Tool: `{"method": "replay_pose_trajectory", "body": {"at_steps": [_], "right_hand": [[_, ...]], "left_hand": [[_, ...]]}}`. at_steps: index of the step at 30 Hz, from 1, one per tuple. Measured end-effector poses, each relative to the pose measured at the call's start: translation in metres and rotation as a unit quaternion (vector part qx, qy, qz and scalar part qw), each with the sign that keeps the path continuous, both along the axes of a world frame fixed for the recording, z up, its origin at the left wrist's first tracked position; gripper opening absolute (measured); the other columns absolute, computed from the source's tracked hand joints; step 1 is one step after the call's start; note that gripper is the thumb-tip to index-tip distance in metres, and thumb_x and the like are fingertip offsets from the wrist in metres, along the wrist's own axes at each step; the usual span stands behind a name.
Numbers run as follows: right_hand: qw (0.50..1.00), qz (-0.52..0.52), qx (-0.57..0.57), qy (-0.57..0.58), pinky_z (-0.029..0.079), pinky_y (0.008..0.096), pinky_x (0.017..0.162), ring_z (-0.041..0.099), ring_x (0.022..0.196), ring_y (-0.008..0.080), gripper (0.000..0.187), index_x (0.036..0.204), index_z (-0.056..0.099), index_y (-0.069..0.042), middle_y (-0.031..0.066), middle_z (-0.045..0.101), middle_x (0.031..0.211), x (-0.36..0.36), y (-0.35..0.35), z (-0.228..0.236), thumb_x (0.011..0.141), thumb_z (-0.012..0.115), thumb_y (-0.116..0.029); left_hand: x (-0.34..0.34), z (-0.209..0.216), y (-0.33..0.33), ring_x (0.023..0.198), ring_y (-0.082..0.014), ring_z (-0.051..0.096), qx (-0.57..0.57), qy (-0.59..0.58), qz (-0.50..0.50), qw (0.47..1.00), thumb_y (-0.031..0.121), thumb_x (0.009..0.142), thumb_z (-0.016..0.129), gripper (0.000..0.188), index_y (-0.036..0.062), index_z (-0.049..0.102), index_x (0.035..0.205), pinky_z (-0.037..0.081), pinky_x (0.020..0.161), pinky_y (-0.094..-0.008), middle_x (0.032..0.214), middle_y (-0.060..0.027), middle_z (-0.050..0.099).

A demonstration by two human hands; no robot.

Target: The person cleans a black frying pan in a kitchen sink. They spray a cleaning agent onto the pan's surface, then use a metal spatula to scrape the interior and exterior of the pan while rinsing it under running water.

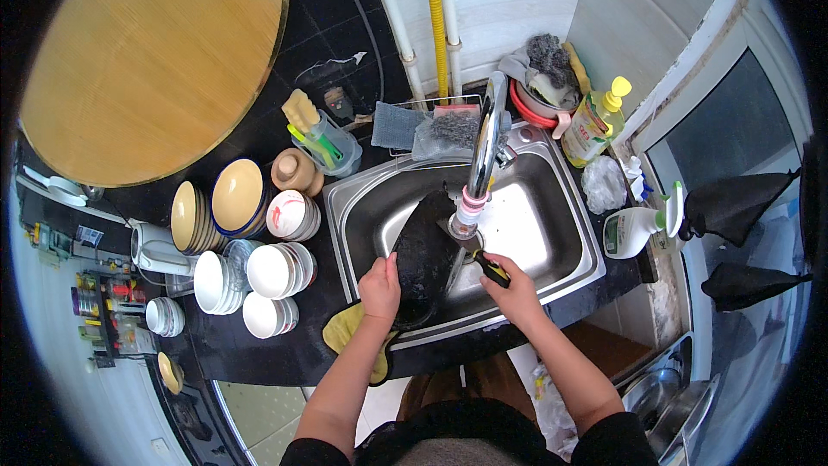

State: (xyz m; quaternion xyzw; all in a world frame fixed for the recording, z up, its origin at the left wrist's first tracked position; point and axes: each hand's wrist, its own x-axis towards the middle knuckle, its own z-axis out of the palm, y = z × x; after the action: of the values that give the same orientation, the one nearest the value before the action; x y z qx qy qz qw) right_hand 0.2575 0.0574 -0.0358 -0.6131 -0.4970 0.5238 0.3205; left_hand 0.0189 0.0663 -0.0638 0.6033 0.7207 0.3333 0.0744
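Note:
My left hand (pixel 379 290) grips the near left rim of a wet black pan-like piece (pixel 421 263), tilted over the left part of the steel sink (pixel 552 280). Its exact kind is unclear. In my right hand (pixel 511 288) is a scraper (pixel 492 270) with a black and yellow handle, its metal blade toward the right side of the black piece. The chrome faucet (pixel 488 134), with a pink ring near its mouth, hangs just above and hides part of the blade. Whether blade and black piece touch is hard to see.
Stacked bowls (pixel 280 269) and a wooden jar (pixel 296 171) stand left of the sink. A yellow cloth (pixel 349 335) hangs over the front edge. Behind are a wire rack with scouring pads (pixel 453 129) and a red basin (pixel 528 108). Dish soap (pixel 593 127) and a spray bottle (pixel 630 233) stand right.

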Motion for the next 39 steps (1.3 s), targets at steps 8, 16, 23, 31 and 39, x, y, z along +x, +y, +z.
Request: {"method": "replay_pose_trajectory", "body": {"at_steps": [8, 16, 23, 31, 39], "right_hand": [[0.975, 0.017, -0.001, -0.222, 0.05, 0.0382, 0.067, 0.063, 0.073, 0.0359, 0.035, 0.115, 0.063, -0.015, 0.0215, 0.064, 0.078, -0.014, 0.023, 0.034, 0.081, 0.064, -0.024], [0.966, 0.042, 0.081, -0.241, 0.05, 0.0424, 0.063, 0.063, 0.067, 0.0365, 0.036, 0.115, 0.062, -0.015, 0.0219, 0.063, 0.071, -0.011, 0.01, 0.043, 0.08, 0.064, -0.022], [0.973, 0.002, 0.044, -0.229, 0.05, 0.0437, 0.065, 0.062, 0.068, 0.0374, 0.037, 0.117, 0.061, -0.015, 0.0219, 0.062, 0.068, -0.029, 0.024, 0.019, 0.081, 0.061, -0.023], [0.977, 0.013, 0.039, -0.21, 0.05, 0.0434, 0.07, 0.063, 0.076, 0.0384, 0.036, 0.116, 0.061, -0.012, 0.0235, 0.063, 0.077, -0.031, 0.027, 0.028, 0.082, 0.062, -0.023], [0.972, 0.018, 0.048, -0.227, 0.05, 0.0425, 0.075, 0.062, 0.081, 0.0398, 0.038, 0.117, 0.06, -0.01, 0.0255, 0.063, 0.085, -0.049, 0.021, 0.026, 0.081, 0.062, -0.021]], "left_hand": [[0.009, -0.002, -0.005, 0.052, -0.0396, 0.054, -0.002, -0.013, -0.02, 1.0, 0.027, 0.09, 0.056, 0.036, 0.0047, 0.05, 0.062, 0.042, 0.046, -0.0456, 0.056, -0.0206, 0.053], [0.012, 0.001, -0.008, 0.05, -0.039, 0.053, 0.002, 0.017, -0.026, 1.0, 0.029, 0.091, 0.054, 0.038, 0.0048, 0.048, 0.061, 0.042, 0.045, -0.0455, 0.054, -0.0195, 0.052], [0.009, -0.001, -0.005, 0.048, -0.0384, 0.053, 0.009, 0.032, -0.013, 0.999, 0.028, 0.091, 0.054, 0.038, 0.0057, 0.047, 0.06, 0.042, 0.044, -0.0456, 0.052, -0.0192, 0.051], [0.008, 0.005, -0.004, 0.053, -0.042, 0.052, -0.004, 0.002, 0.002, 1.0, 0.027, 0.091, 0.053, 0.037, 0.0022, 0.051, 0.064, 0.04, 0.047, -0.0474, 0.057, -0.0229, 0.051], [0.002, -0.001, 0.0, 0.054, -0.0417, 0.053, -0.003, 0.002, 0.011, 1.0, 0.028, 0.092, 0.051, 0.038, 0.0017, 0.051, 0.064, 0.04, 0.048, -0.0473, 0.058, -0.0226, 0.053]]}}
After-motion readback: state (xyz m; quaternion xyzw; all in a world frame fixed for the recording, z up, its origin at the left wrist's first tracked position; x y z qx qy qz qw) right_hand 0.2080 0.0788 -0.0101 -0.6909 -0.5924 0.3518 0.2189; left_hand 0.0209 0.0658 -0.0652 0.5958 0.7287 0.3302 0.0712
